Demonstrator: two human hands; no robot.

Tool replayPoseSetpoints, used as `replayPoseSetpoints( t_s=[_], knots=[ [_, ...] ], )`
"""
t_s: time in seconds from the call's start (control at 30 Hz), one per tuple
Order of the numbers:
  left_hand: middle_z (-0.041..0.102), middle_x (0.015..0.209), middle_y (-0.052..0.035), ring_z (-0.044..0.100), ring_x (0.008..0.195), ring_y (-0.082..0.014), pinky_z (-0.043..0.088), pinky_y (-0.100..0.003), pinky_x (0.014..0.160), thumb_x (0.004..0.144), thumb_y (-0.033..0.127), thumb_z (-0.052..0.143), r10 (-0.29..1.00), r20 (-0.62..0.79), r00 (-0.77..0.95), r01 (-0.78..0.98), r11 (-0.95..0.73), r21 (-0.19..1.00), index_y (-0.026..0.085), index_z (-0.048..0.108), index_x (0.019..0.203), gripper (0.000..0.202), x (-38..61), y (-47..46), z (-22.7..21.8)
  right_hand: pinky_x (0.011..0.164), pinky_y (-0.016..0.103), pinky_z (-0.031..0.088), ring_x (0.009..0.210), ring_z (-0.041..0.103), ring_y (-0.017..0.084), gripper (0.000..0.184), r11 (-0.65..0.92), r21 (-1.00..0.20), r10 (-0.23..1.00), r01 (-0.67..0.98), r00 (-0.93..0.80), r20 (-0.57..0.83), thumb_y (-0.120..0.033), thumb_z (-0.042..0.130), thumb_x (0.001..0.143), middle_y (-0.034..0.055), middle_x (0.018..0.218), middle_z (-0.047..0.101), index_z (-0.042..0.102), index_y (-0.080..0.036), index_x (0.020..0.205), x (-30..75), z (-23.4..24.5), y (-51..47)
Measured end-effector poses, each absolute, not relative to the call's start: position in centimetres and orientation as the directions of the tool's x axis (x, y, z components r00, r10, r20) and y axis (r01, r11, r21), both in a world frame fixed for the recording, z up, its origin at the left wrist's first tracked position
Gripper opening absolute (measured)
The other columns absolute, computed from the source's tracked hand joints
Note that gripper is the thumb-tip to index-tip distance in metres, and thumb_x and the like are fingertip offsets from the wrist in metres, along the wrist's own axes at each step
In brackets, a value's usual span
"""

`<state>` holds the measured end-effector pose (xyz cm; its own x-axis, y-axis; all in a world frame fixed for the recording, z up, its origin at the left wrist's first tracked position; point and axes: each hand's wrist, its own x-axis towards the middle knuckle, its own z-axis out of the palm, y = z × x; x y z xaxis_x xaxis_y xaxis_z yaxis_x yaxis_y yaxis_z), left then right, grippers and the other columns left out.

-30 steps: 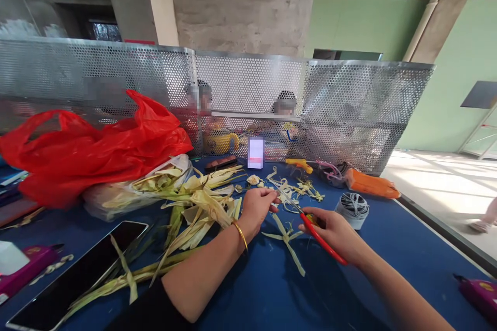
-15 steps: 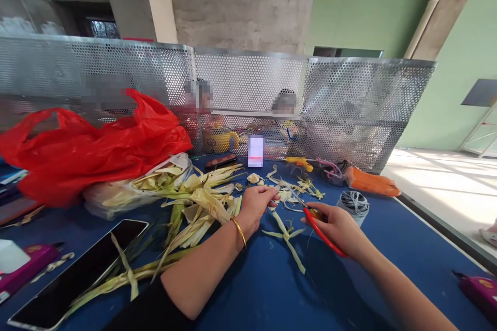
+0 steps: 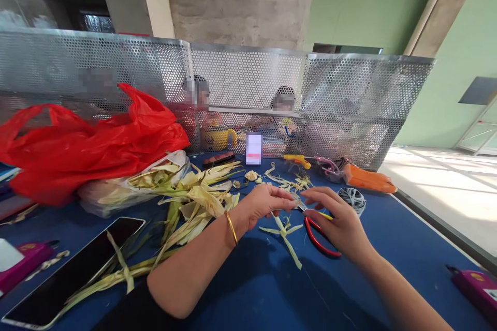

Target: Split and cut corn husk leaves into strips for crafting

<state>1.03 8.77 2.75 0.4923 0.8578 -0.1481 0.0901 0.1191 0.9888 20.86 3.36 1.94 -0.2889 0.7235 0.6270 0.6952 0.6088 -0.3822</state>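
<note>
- Here we are over the blue worktop (image 3: 248,289), and the red-handled scissors (image 3: 304,208) are between the two hands, metal end just beside the left fingertips.
- The right hand (image 3: 337,214) has its fingers around the scissors near the joint, a red handle sticking out below the palm.
- The left hand (image 3: 267,201) reaches in with fingertips bunched near the metal; whether they pinch a small piece or nothing, I cannot tell.
- First danger — a nick! Those left fingertips sit so near the metal that a careless squeeze could catch skin.
- Second: the hold looks far forward, with the handle hanging free, so the scissors could twist or slip if the grip loosens.
- Just below lies a crossed corn-husk strip (image 3: 284,234) on the worktop, near both hands; a dropped tool or a dragging wrist might well knock it out of shape.
- Beyond the fingers, pale husk scraps (image 3: 289,183) lie scattered, so a small cut piece could easily get lost among them.
- And watch the left forearm, close by the husk pile (image 3: 212,204): one wide sweep could spill leaves across the working spot.
</note>
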Motion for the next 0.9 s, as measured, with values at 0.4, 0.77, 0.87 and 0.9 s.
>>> replayPoseSetpoints(
  t_s=[0.4, 0.77, 0.87, 0.9],
  knots=[
    [0.058, 0.059, 0.0037, 0.031, 0.044, -0.0034, 0.014, -0.024, 0.046, 0.055, 0.027, 0.079, 0.696, -0.216, 0.685, 0.102, 0.202, 0.974, 0.016, 0.071, 0.088, 0.036, 0.7, 8.5, 2.8, 0.073, 0.027, 0.053, 0.082, 0.064, 0.015, 0.011, 0.791, -0.406, 0.597, 0.457, -0.432, 0.677, -0.018, 0.056, 0.09, 0.0051, 0.089, 0.066, 0.067, -0.022, 0.089, 20.4, 1.8, 3.2],
    [0.056, 0.063, 0.0033, 0.045, 0.046, -0.004, 0.027, -0.018, 0.043, 0.061, 0.036, 0.08, 0.942, -0.245, 0.231, -0.231, 0.298, 0.926, 0.013, 0.065, 0.082, 0.034, 0.2, 8.8, 2.8, 0.069, 0.025, 0.051, 0.077, 0.064, 0.015, 0.009, 0.712, -0.31, 0.549, 0.631, -0.223, 0.806, -0.017, 0.057, 0.088, 0.0031, 0.081, 0.066, 0.061, -0.02, 0.082, 19.5, 2.0, 2.2],
    [0.061, 0.072, -0.0014, 0.053, 0.051, -0.0073, 0.036, -0.019, 0.044, 0.071, 0.047, 0.072, 0.933, -0.344, 0.105, -0.331, 0.359, 0.873, 0.012, 0.061, 0.083, 0.038, 0.7, 6.8, 2.2, 0.069, 0.027, 0.049, 0.075, 0.064, 0.015, 0.007, 0.635, -0.142, 0.477, 0.759, -0.241, 0.845, -0.017, 0.057, 0.088, 0.004, 0.083, 0.067, 0.063, -0.019, 0.084, 18.9, 1.4, 2.0],
    [0.063, 0.077, -0.0037, 0.055, 0.054, -0.0089, 0.039, -0.021, 0.045, 0.072, 0.049, 0.071, 0.917, -0.375, 0.137, -0.338, 0.399, 0.852, 0.012, 0.061, 0.085, 0.041, 0.8, 6.0, 1.9, 0.069, 0.027, 0.048, 0.075, 0.064, 0.015, 0.007, 0.614, -0.074, 0.451, 0.786, -0.272, 0.85, -0.017, 0.058, 0.088, 0.0043, 0.083, 0.068, 0.063, -0.019, 0.084, 18.7, 1.2, 1.8]
  ],
)
